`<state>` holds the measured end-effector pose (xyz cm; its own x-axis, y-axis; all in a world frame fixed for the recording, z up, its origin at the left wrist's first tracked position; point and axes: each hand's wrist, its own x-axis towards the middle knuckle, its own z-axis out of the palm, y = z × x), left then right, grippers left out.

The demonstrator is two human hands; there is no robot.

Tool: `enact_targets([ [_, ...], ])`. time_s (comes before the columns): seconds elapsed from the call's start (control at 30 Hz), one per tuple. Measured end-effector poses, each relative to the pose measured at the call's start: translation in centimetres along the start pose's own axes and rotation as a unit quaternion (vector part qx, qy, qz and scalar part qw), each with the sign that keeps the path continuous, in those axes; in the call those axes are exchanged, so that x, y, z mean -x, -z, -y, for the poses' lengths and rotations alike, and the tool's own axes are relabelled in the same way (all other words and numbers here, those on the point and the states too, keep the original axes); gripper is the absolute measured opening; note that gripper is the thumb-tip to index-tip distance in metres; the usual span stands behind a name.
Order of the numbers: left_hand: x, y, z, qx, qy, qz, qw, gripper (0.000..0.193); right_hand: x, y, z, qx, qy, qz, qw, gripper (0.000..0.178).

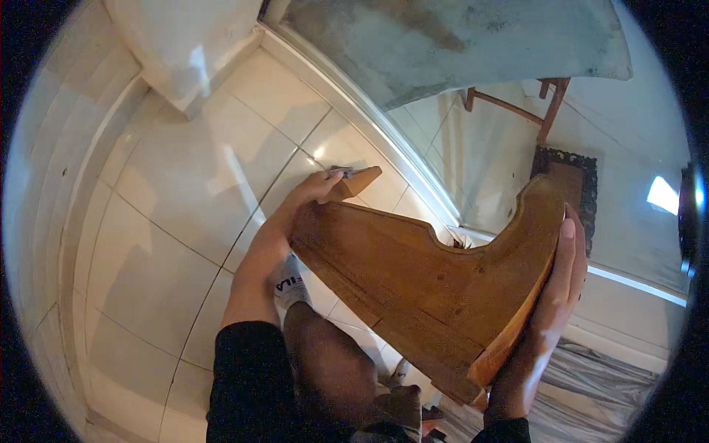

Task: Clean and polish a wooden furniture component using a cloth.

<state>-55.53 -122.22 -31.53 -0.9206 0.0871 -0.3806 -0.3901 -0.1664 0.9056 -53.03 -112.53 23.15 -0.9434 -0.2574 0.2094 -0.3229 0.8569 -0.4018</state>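
A brown wooden furniture piece [436, 288] with a scooped, curved edge and moulded rim hangs tilted in front of me, above the floor. My left hand [323, 186] is closed at its far left end, the fingers partly hidden. Just beyond those fingers juts a smaller wooden part [360, 182] with something grey beside it; whether it joins the large piece I cannot tell. Along the right side my right hand [559, 292] presses against the outer face, with its fingers reaching up toward the raised, rounded end. The underside of the piece is hidden.
Cream tiles [185, 214] cover the floor. A large greyish pane [473, 52] stands beyond a pale metal rail [354, 118]. Reddish wooden legs [550, 111] and a dark carved frame [591, 193] show at right. Grey crumpled sheeting [598, 384] lies lower right; my leg [325, 347] is below.
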Motion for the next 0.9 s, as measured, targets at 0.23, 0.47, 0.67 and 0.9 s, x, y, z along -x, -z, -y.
enact_targets([
  [0.23,6.4,3.8,2.3,-0.074,0.006,0.039,0.996,0.066,0.3,-0.3,0.6,-0.001,0.004,-0.005,1.0,0.055],
  [0.47,-0.7,1.0,1.5,-0.125,-0.024,0.037,0.991,0.064,0.6,-0.8,1.0,-0.023,-0.006,-0.021,0.999,0.053],
  [0.67,-7.3,-1.3,-1.0,-0.181,-0.125,0.089,0.972,0.058,0.6,-1.2,1.2,-0.033,-0.035,-0.036,0.998,0.057],
  [0.9,-9.3,-4.7,-1.0,-0.304,-0.369,0.01,0.878,0.047,1.3,-1.5,0.1,-0.031,-0.006,-0.022,0.999,0.055],
])
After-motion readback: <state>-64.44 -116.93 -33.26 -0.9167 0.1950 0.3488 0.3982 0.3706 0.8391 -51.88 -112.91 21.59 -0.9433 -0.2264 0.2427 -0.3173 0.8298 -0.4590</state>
